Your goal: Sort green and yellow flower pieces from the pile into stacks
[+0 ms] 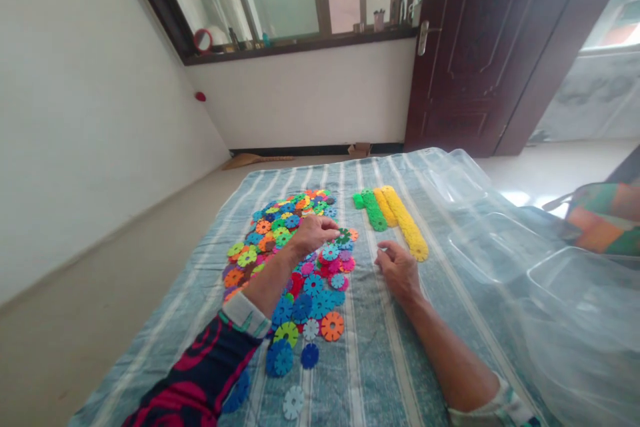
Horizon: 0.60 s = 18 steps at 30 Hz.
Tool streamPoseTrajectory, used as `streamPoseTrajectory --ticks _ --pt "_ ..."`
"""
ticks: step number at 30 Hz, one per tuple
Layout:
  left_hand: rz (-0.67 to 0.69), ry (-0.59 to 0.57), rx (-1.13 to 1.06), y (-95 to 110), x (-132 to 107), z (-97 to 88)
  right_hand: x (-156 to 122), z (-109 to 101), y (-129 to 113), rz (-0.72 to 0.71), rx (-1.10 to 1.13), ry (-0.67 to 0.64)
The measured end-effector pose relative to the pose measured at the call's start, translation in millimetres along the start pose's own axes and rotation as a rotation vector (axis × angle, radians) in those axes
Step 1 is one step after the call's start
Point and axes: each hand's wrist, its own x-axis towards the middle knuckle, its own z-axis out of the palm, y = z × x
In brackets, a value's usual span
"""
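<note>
My left hand [311,233] is closed in a pinch on the edge of a dark green notched plastic disc [343,237], over the right side of a loose pile of coloured discs [280,237]. My right hand [400,270] hovers to the right of the pile, its fingers loosely bent and a little apart, with nothing visible in them. Just beyond it lie overlapping rows of discs: a long yellow row [407,223], a shorter yellow-orange row [386,207] and a green row [373,210]. A small bright green stack [359,201] sits at their left.
A striped blue-grey cloth [370,373] covers the surface. Clear plastic containers [493,247] stand along the right side. Several loose discs, including an orange disc [332,326] and a pale blue disc [293,402], lie nearer me. Beyond are a window sill [300,47] and a dark door [465,47].
</note>
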Motion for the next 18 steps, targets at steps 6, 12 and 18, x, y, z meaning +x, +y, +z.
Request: streamPoseTrajectory --ticks 6,12,18 --pt "0.110 0.086 0.073 16 49 75.5 2 1 4 0.000 0.022 0.021" --pt "0.089 0.149 0.144 11 69 100.6 3 2 4 -0.012 -0.006 0.000" --pt "0.118 0.166 0.219 9 74 102.9 3 1 1 -0.022 -0.047 -0.005"
